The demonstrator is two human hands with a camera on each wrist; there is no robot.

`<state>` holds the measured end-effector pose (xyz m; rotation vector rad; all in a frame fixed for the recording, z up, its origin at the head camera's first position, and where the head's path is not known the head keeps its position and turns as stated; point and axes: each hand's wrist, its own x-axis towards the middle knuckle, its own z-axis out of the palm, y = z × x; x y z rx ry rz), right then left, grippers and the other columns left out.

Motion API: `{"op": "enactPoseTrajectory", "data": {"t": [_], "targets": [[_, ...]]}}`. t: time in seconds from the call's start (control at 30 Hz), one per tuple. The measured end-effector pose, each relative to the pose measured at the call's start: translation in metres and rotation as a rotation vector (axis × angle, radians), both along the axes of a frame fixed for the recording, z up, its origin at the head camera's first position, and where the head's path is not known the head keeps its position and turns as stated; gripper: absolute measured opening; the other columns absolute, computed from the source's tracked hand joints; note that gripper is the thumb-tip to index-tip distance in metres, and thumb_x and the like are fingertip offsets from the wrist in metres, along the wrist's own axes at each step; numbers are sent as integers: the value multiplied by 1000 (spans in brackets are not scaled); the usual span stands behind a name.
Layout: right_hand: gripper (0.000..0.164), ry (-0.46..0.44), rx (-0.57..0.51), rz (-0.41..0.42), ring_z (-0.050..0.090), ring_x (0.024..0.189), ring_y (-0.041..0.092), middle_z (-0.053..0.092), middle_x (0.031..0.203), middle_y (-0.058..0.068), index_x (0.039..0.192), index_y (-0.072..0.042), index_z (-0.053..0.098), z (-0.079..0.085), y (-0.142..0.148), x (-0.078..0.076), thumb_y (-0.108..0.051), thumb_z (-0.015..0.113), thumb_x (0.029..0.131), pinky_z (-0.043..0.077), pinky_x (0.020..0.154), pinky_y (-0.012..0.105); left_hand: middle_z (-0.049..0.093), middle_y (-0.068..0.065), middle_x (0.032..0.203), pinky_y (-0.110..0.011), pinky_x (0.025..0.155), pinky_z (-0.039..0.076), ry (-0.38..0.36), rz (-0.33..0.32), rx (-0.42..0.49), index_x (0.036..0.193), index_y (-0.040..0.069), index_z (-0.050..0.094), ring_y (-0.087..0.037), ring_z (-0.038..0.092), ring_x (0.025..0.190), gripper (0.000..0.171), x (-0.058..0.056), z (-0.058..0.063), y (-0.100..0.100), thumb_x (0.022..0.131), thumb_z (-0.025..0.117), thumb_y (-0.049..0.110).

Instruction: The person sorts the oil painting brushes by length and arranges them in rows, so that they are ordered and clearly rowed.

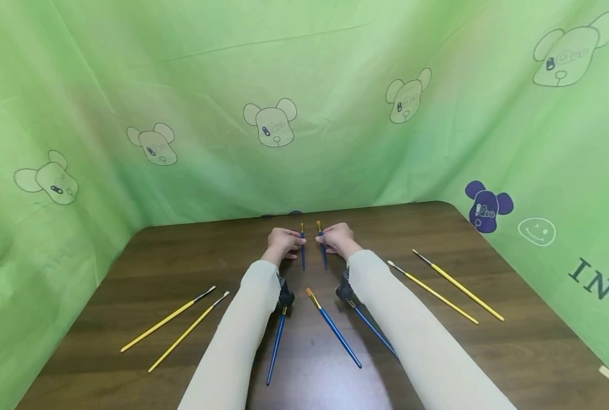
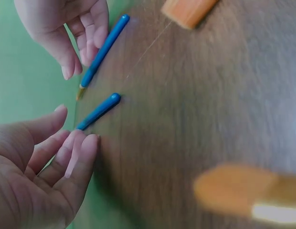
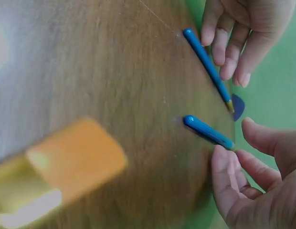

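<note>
Two small blue-handled paintbrushes lie at the table's far side, bristles pointing away. My left hand [image 1: 286,241] is beside the left paintbrush [image 1: 303,250], its fingertips right at the handle. In the left wrist view the thumb is raised off that brush [image 2: 101,109], and the hand [image 2: 52,167] hides its front part. My right hand [image 1: 338,238] is at the right paintbrush [image 1: 323,253] in the same manner. The right wrist view shows this brush [image 3: 207,130] beside the fingertips, with the thumb of the right hand [image 3: 262,176] apart from it.
Three larger blue paintbrushes lie nearer me: one by the left forearm [image 1: 276,347], one in the middle [image 1: 340,336], one partly under the right sleeve [image 1: 376,330]. Two yellow paintbrushes lie left [image 1: 167,320], two right [image 1: 458,283]. A green cloth [image 1: 325,171] hangs behind the table.
</note>
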<state>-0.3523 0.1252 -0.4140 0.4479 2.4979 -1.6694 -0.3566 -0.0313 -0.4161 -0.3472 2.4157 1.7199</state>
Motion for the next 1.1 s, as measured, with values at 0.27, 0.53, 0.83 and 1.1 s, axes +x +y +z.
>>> {"op": "enactPoseTrajectory", "data": {"t": [0.27,0.53,0.83,1.1], "targets": [[38,3,-48,101,57,89,20,63,106,12,123,2,62,14,7,14,-11,73,88,58,76,34,71,-12,97,-36,57,59,7,-69,34,110,3,72,-27,67,90,27,11,4,-16,84,77,10],[39,18,-15,220,58,107,33,61,119,19,123,3,60,24,13,28,-13,71,90,58,78,36,70,-12,104,-38,63,60,35,-196,7,112,4,71,-27,67,91,29,27,10,-29,86,76,15],[38,115,31,297,58,111,35,58,123,21,123,5,59,22,27,46,-11,70,90,58,78,35,69,-12,110,-36,65,60,86,-281,63,122,2,66,-28,67,96,38,42,11,-47,86,75,14],[40,138,7,355,59,106,33,57,121,22,124,9,57,13,41,66,-9,69,91,58,80,39,68,-12,112,-37,66,60,107,-346,87,125,-1,64,-29,66,97,40,62,4,-62,88,74,11]]}}
